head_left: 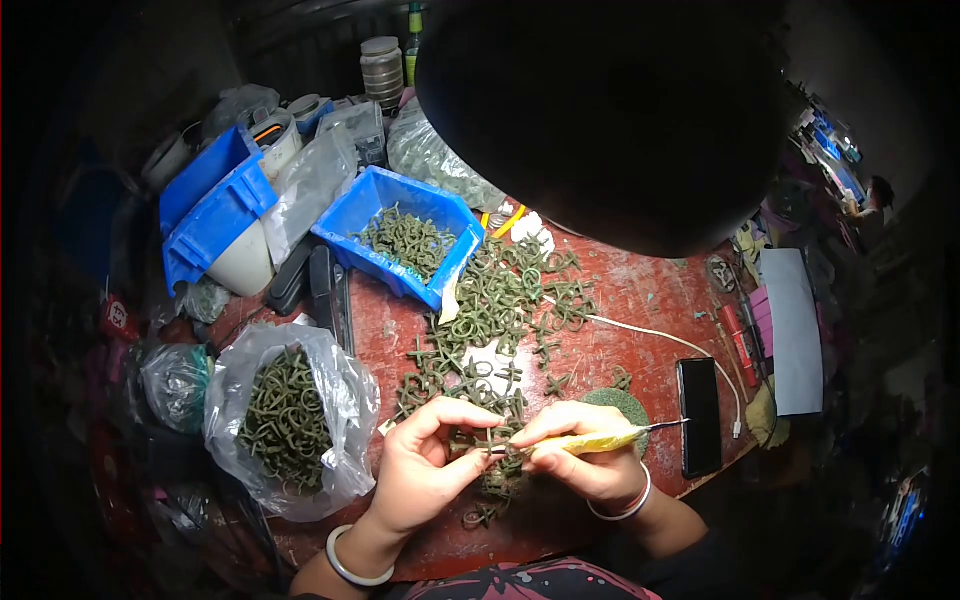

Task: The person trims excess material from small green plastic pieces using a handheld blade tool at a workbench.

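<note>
In the head view, the work in hand looks like close handling of one small dark-green piece (494, 440) above the near part of the red tabletop (640, 290). The left hand (425, 470) pinches it between thumb and forefinger, the two digits curved into an open ring. The right hand (600, 470) closes thumb and fingers around a yellow-handled tool (597, 441), whose thin metal point aims right, away from the piece; the tool's other end lies by the left fingertips, and whether it touches the piece cannot be told.

Under and beyond the hands, a loose spread of similar pieces (500, 300) runs to the far side, up to a blue bin (375, 266) partly filled with more. A clear plastic bag (352, 405), left of the hands, holds another heap. Just beyond the right hand lies a round green pad (624, 403), with a phone (700, 425) to its right.

Judging by the size of the piece, any further move on it calls for a steady left pinch, small right-hand adjustments, and care with the exposed point.
</note>
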`<state>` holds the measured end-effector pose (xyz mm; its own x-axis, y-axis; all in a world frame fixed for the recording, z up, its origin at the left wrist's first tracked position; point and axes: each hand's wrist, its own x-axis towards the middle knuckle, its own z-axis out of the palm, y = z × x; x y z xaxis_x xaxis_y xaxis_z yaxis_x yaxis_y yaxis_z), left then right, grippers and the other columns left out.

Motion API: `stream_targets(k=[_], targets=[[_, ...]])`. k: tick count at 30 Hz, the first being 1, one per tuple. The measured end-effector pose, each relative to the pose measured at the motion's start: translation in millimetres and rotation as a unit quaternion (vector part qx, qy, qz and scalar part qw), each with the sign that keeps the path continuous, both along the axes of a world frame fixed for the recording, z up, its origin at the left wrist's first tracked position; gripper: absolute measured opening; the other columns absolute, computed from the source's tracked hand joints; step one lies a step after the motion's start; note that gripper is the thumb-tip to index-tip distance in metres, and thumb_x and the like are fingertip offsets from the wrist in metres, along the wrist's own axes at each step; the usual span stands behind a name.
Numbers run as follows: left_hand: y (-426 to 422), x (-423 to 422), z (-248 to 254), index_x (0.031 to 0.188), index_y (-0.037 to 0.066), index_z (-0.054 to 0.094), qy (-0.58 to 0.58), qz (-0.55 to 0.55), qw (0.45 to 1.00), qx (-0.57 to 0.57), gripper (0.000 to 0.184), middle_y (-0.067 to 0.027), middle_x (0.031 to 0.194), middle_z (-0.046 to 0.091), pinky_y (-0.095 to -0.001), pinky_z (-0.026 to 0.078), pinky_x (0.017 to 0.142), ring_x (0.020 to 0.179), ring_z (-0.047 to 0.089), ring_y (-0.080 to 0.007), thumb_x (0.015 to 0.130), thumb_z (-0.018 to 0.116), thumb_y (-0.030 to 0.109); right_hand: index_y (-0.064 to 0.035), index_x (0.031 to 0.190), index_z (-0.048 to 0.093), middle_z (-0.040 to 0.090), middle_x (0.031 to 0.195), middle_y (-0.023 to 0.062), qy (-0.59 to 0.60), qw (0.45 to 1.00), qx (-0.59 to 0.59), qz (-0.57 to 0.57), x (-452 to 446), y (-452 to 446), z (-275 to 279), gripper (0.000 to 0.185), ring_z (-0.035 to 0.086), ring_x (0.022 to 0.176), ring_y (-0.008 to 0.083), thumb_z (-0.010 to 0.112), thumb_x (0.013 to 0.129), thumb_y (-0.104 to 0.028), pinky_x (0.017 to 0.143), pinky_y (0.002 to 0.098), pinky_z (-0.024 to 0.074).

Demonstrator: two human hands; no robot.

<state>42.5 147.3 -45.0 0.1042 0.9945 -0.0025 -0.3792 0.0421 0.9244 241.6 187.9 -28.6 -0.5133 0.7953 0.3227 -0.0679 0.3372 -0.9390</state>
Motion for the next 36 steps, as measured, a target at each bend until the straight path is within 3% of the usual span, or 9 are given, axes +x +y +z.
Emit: stream_targets(k=[3, 6, 10, 14, 16, 20, 24, 28, 36], targets=[[0.3, -0.3, -0.8, 0.104, -0.003, 0.058, 0.032, 0.001, 0.999, 0.016, 0.032, -0.0132, 0.105, 0.061, -0.0294, 0.052, 0.088, 0.100, 0.061, -0.0185, 0.076, 0.064, -0.017, 0.0039, 0.100, 0.066, 0.068, 0.090, 0.0089, 0.124, 0.965, -0.228, -0.048, -2.2, -6.8, -2.2, 0.015, 0.063, 0.074, 0.0113, 0.064, 0.087, -0.004, 0.067, 0.0236, 0.0502], [0.2, 0.8, -1.8, 0.105, -0.003, 0.057, 0.031, 0.002, 0.999, 0.009, 0.031, -0.0124, 0.104, 0.061, -0.0290, 0.052, 0.086, 0.097, 0.061, -0.0180, 0.077, 0.064, -0.015, 0.0061, 0.098, 0.063, 0.066, 0.091, 0.0136, 0.025, 0.995, -0.092, 0.022, -0.8, -0.4, -4.4, 0.015, 0.066, 0.072, 0.0145, 0.060, 0.090, -0.006, 0.065, 0.0244, 0.0540], [2.4, -0.9, 3.2, 0.109, -0.001, 0.053, -0.043, -0.003, 0.996, -0.079, 0.033, -0.0123, 0.104, 0.060, -0.0278, 0.054, 0.075, 0.092, 0.062, -0.0180, 0.080, 0.064, -0.010, 0.0049, 0.100, 0.062, 0.066, 0.086, 0.0113, 0.204, 0.946, -0.223, -0.117, -0.6, 4.2, -12.5, 0.015, 0.063, 0.068, 0.0114, 0.059, 0.090, -0.006, 0.058, 0.0233, 0.0514], [5.7, -6.1, 11.4, 0.107, -0.001, 0.050, -0.184, -0.048, 0.975, -0.119, 0.015, -0.0114, 0.091, 0.059, -0.0202, 0.043, 0.049, 0.060, 0.056, -0.0133, 0.094, 0.052, 0.007, 0.0024, 0.095, 0.064, 0.066, 0.083, 0.0070, -0.051, 0.969, -0.090, -0.226, -5.2, 12.3, -0.2, 0.009, 0.063, 0.069, 0.0108, 0.060, 0.090, -0.004, 0.062, 0.0234, 0.0512], [4.4, -10.8, 1.0, 0.102, -0.001, 0.052, -0.194, -0.071, 0.968, -0.141, 0.013, -0.0096, 0.084, 0.058, -0.0196, 0.040, 0.046, 0.054, 0.051, -0.0112, 0.096, 0.050, 0.011, -0.0030, 0.093, 0.066, 0.060, 0.078, 0.0121, -0.202, 0.928, 0.239, -0.204, -4.5, 23.1, -16.3, 0.012, 0.061, 0.067, 0.0236, 0.068, 0.082, -0.005, 0.060, 0.0312, 0.0498], [4.1, -13.6, 2.3, 0.089, -0.001, 0.054, -0.179, -0.072, 0.958, -0.211, 0.020, -0.0058, 0.069, 0.054, -0.0183, 0.035, 0.043, 0.044, 0.042, -0.0076, 0.099, 0.046, 0.015, -0.0064, 0.088, 0.064, 0.051, 0.071, 0.0082, -0.315, 0.905, 0.229, -0.170, -8.7, 14.5, -23.4, 0.015, 0.057, 0.072, 0.0260, 0.072, 0.077, -0.013, 0.064, 0.0371, 0.0481], [4.6, -7.3, -2.0, 0.098, 0.001, 0.057, -0.129, -0.023, 0.978, -0.160, 0.008, -0.0051, 0.078, 0.059, -0.0180, 0.039, 0.049, 0.058, 0.051, -0.0074, 0.094, 0.055, 0.007, -0.0067, 0.087, 0.066, 0.063, 0.080, 0.0096, -0.189, 0.947, 0.200, -0.168, -9.8, 17.6, -19.6, 0.013, 0.062, 0.071, 0.0246, 0.073, 0.076, -0.006, 0.065, 0.0337, 0.0507], [4.1, -2.4, 4.0, 0.115, 0.001, 0.055, -0.045, -0.041, 0.994, -0.093, 0.029, -0.0066, 0.107, 0.060, -0.0213, 0.050, 0.063, 0.087, 0.059, -0.0096, 0.087, 0.064, -0.001, -0.0036, 0.089, 0.068, 0.067, 0.084, 0.0087, -0.083, 0.990, 0.083, -0.079, -9.2, 14.5, -11.4, 0.013, 0.063, 0.075, 0.0207, 0.073, 0.077, -0.003, 0.068, 0.0309, 0.0499], [2.4, -5.7, -0.3, 0.105, 0.000, 0.058, -0.032, -0.061, 0.987, -0.145, 0.016, -0.0096, 0.096, 0.063, -0.0212, 0.051, 0.052, 0.073, 0.063, -0.0130, 0.090, 0.061, 0.000, -0.0023, 0.100, 0.069, 0.062, 0.083, 0.0075, -0.125, 0.978, 0.134, -0.103, -5.1, 10.6, 3.1, 0.021, 0.059, 0.075, 0.0167, 0.071, 0.082, -0.013, 0.069, 0.0272, 0.0465]])
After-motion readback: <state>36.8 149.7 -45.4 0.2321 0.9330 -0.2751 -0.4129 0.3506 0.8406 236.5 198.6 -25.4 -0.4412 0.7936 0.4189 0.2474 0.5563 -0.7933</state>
